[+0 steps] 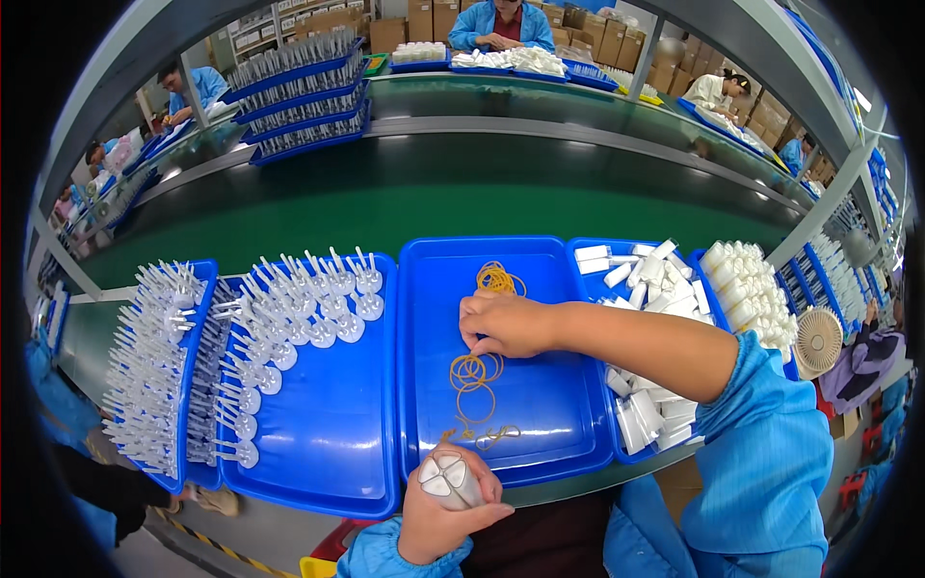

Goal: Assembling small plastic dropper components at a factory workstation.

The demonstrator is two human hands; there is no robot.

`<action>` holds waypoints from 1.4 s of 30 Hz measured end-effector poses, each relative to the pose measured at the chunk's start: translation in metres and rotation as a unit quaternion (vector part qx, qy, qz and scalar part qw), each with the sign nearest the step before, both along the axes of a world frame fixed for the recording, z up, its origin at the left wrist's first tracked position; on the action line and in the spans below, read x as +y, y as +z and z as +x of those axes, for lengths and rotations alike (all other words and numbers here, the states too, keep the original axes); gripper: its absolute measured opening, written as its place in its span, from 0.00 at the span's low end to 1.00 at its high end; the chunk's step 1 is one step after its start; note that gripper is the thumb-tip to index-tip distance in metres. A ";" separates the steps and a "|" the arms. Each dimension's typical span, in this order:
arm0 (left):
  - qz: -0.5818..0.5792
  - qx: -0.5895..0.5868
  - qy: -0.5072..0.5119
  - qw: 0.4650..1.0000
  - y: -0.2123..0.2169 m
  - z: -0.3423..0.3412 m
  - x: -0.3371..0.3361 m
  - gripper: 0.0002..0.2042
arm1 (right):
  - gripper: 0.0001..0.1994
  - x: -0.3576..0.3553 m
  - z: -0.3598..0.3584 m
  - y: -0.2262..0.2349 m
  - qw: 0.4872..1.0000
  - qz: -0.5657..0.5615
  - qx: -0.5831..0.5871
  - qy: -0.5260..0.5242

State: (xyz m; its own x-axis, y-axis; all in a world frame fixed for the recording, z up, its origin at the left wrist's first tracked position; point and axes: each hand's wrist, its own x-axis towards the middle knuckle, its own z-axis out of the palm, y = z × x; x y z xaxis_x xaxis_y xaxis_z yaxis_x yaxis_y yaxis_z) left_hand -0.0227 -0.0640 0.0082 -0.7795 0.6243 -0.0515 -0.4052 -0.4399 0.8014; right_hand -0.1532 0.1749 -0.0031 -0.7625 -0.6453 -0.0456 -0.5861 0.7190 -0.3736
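My left hand point(445, 525) is wrapped round an upright bundle of white plastic pieces point(450, 479), whose wedge-shaped ends form a round top. It is at the near edge of the middle blue tray point(540, 424). Over that tray my right hand point(501, 324) is closed, fingers curled down among yellow rubber bands; what its fingertips hold is hidden. A heap of rubber bands point(498, 278) lies just beyond it. Looser rubber bands point(473, 387) trail across the tray from beneath it toward my left hand.
On the left, blue trays hold clear stemmed plastic pieces point(332, 306). White rectangular pieces point(658, 279) fill a right-hand tray, beside bundled white pieces point(747, 294) and a small fan point(819, 340). Beyond the green conveyor belt point(462, 197) stand stacked trays point(303, 101); co-workers sit across.
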 end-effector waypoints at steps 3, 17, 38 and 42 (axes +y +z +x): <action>-0.099 0.072 0.040 0.992 -0.007 -0.003 0.005 0.13 | 0.06 0.002 0.014 0.012 0.999 -0.011 0.040 -0.017; 0.336 0.122 -0.389 0.849 -0.005 0.009 0.016 0.34 | 0.08 -0.002 0.154 0.085 0.969 -0.228 0.080 -0.059; -0.153 0.433 0.123 0.880 0.019 0.032 0.058 0.34 | 0.26 0.008 0.227 0.075 0.777 -0.532 -0.292 -0.167; -0.311 0.618 0.065 0.719 0.024 0.035 0.057 0.40 | 0.26 -0.007 0.234 0.068 0.901 -0.380 -0.061 -0.200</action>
